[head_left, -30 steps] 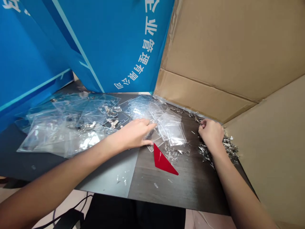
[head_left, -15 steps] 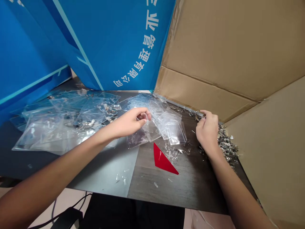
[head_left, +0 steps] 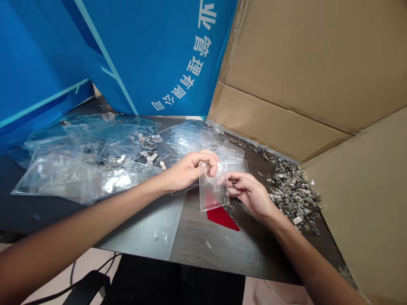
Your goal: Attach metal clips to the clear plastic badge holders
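Note:
My left hand is closed on the top of a clear plastic badge holder, which hangs upright above the table. Just right of its edge, my right hand pinches a small metal badge clip, mostly covered by the fingers. Whether the clip touches the holder, I cannot tell. Behind my left hand is a loose stack of clear badge holders. A heap of metal clips lies to the right of my right hand.
Many clear holders with clips cover the left of the table. A red triangular piece lies under the held holder, small clear plastic bits nearer the front edge. Blue panels and cardboard wall the back and right.
My right hand has moved left from the clip heap to the badge holder, now pinching a clip. My left hand has shifted right, with the holder now clearly raised in it.

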A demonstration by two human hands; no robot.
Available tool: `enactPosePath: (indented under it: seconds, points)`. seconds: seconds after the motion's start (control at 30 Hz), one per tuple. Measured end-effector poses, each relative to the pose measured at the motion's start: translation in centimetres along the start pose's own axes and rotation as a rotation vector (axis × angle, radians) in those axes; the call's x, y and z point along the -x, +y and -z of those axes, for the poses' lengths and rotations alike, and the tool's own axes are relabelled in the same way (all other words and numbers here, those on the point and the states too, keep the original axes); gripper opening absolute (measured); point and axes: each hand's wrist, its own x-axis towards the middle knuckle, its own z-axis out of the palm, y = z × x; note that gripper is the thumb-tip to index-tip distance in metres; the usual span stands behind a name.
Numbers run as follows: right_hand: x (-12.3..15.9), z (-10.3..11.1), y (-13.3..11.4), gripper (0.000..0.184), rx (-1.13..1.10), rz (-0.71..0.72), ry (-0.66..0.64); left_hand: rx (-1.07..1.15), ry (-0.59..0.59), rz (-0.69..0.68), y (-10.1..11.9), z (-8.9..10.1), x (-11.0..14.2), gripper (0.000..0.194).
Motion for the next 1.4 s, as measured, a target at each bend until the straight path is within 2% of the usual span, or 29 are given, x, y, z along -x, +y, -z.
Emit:
enactPosePath:
  seconds: [0.07, 0.23, 0.33, 0.4, 0.5, 0.57, 0.67, 0.83, 0.97, 1.07, 1.23, 1.4]
  points:
    - [0.1, 0.1, -0.2, 0.027, -0.015, 0.015, -0.019, -0.007, -0.017, 0.000, -0.2, 0.0, -0.1, 0.025]
    - [0.3, -0.1, -0.1, 0.028, 0.208, 0.086, -0.011, -0.019, -0.029, -0.023, -1.1, 0.2, 0.0, 0.030]
    - [0.4, -0.2, 0.3, 0.027, 0.290, 0.146, 0.088, -0.153, 0.042, -0.049, -1.3, 0.3, 0.2, 0.046]
    - [0.4, -0.2, 0.4, 0.026, 0.345, 0.182, 0.167, -0.292, 0.091, -0.088, -1.0, 0.2, 0.5, 0.050]
    - [0.5, -0.2, 0.2, 0.024, 0.378, 0.255, 0.216, -0.376, 0.112, -0.068, -0.1, -0.5, 0.9, 0.035]
    - [0.5, -0.3, 0.1, 0.022, 0.366, 0.296, 0.219, -0.339, 0.101, 0.011, 0.3, -1.2, 1.1, 0.018]
    - [0.6, -0.5, 0.2, 0.021, 0.340, 0.312, 0.208, -0.253, 0.089, 0.126, 0.3, -2.1, 1.2, 0.035]
    - [0.7, -0.5, 0.8, 0.019, 0.335, 0.282, 0.160, 0.100, 0.057, 0.187, -0.5, -2.5, 1.0, 0.032]
    - [0.8, -0.6, 0.7, 0.018, 0.352, 0.239, 0.140, 0.258, 0.055, 0.232, -0.7, -2.3, 1.1, 0.034]
    - [0.6, -0.5, 0.3, 0.022, 0.268, 0.201, 0.166, 0.252, 0.090, 0.244, -0.9, -2.3, 1.1, 0.031]
    - [0.0, -0.1, 0.1, 0.027, -0.023, 0.125, 0.300, 0.254, 0.083, 0.215, -1.4, -2.4, 1.1, 0.029]
    - [-0.2, 0.3, 0.3, 0.033, -0.038, 0.079, 0.336, 0.245, 0.073, 0.213, -1.7, -2.7, 1.1, 0.032]
